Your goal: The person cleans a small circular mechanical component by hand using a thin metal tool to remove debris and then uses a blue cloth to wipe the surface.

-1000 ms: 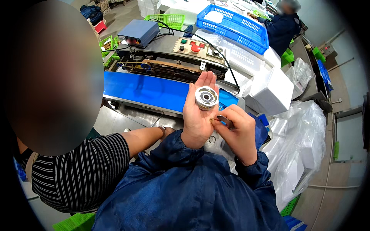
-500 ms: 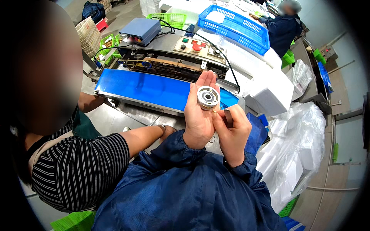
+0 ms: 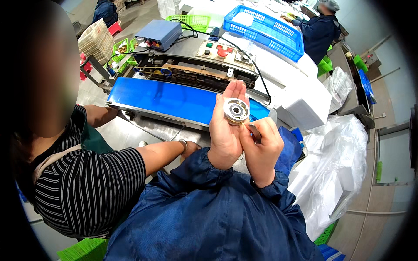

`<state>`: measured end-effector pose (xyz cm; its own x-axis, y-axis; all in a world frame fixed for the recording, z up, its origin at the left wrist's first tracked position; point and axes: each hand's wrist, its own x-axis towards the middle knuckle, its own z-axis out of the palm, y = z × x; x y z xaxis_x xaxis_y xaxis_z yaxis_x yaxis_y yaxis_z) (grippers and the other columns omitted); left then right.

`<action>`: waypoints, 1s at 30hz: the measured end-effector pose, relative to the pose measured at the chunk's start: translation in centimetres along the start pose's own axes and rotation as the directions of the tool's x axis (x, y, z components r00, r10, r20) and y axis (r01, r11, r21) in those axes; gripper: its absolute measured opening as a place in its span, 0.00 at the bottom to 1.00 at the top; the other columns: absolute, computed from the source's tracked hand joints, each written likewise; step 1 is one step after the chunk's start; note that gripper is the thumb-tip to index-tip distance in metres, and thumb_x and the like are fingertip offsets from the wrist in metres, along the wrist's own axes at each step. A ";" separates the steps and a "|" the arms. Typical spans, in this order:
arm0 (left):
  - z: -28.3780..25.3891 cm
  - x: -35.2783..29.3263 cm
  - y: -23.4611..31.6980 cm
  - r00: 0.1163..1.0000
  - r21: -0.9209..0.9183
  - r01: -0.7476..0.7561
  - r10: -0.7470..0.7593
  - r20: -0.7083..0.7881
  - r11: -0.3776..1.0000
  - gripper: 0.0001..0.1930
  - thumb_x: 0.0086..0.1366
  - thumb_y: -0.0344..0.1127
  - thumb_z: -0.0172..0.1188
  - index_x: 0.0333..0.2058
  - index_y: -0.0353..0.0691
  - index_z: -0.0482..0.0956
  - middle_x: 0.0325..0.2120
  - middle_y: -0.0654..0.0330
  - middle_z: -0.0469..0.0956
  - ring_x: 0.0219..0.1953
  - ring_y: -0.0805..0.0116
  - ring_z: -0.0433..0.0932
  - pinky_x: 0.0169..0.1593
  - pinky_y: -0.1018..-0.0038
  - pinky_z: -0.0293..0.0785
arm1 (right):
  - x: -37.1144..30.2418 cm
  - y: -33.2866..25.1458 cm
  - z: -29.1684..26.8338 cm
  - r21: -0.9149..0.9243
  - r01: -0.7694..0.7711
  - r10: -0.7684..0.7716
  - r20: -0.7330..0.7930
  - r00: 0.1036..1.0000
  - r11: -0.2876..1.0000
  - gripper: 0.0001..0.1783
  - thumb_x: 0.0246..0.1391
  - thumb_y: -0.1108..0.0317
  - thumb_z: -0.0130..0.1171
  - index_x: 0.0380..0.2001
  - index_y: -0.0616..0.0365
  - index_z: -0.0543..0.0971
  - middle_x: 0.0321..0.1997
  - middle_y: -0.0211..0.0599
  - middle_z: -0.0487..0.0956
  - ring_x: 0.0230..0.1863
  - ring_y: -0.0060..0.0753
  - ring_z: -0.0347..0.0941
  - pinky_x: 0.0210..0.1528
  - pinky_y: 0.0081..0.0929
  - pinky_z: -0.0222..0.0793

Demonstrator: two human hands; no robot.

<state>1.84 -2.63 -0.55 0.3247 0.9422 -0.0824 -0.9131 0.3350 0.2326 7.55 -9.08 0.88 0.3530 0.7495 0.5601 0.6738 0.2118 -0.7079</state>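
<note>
My left hand point(image 3: 224, 141) is palm up, fingers stretched away from me. It holds a round metal wheel with a bearing point(image 3: 236, 111) at the base of the fingers, flat face up. Close against its near edge is my right hand point(image 3: 264, 145), thumb and forefinger pinched together. A short, dark metal piece point(image 3: 255, 132) sticks out of that grip; its kind is hard to make out. Something small and brass-coloured shows where the fingertips meet the wheel's rim. Beyond both hands stands a machine with a blue conveyor belt point(image 3: 161, 99).
A control panel with a red button point(image 3: 222, 53) and a grey-blue box point(image 3: 158, 35) sit on the machine. A person in a striped shirt point(image 3: 93, 187) is close on my left. White foam boxes point(image 3: 305, 102), a blue crate point(image 3: 265, 35) and plastic-wrapped boxes point(image 3: 331, 174) lie to the right.
The wheel and both hands have shifted very slightly; my right fingertips stay at the wheel's near edge. The person on my left has leaned a little further left.
</note>
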 end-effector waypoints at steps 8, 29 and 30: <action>-0.2 -0.2 0.3 1.000 -0.024 0.015 -0.015 0.011 1.000 0.25 0.71 0.46 0.33 0.59 0.33 0.57 0.57 0.54 0.62 0.63 0.64 0.57 0.64 0.70 0.57 | 0.0 -0.1 0.1 0.012 0.003 -0.004 0.016 1.000 1.000 0.06 0.41 0.81 0.62 0.24 0.65 0.74 0.21 0.34 0.68 0.20 0.22 0.60 0.21 0.20 0.56; 0.4 -0.4 0.8 0.998 -0.057 0.065 -0.065 -0.009 0.996 0.25 0.72 0.46 0.32 0.59 0.33 0.56 0.58 0.53 0.62 0.63 0.63 0.58 0.64 0.68 0.57 | 0.5 -0.3 -0.7 -0.018 -0.004 0.005 0.057 0.998 1.000 0.07 0.39 0.78 0.64 0.24 0.62 0.76 0.23 0.37 0.71 0.21 0.31 0.68 0.22 0.24 0.63; 0.4 -0.4 0.9 0.997 -0.060 0.069 -0.070 -0.018 0.996 0.25 0.72 0.46 0.32 0.59 0.33 0.56 0.58 0.53 0.62 0.63 0.64 0.58 0.64 0.69 0.57 | 0.4 -0.3 -0.9 0.012 -0.049 0.049 0.045 0.998 0.999 0.08 0.39 0.79 0.64 0.26 0.62 0.76 0.24 0.36 0.71 0.21 0.29 0.68 0.22 0.22 0.63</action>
<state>1.01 -2.72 0.11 0.3838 0.9161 -0.1156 -0.9016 0.3988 0.1674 8.03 -9.37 1.73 0.3558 0.7862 0.5053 0.6475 0.1824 -0.7399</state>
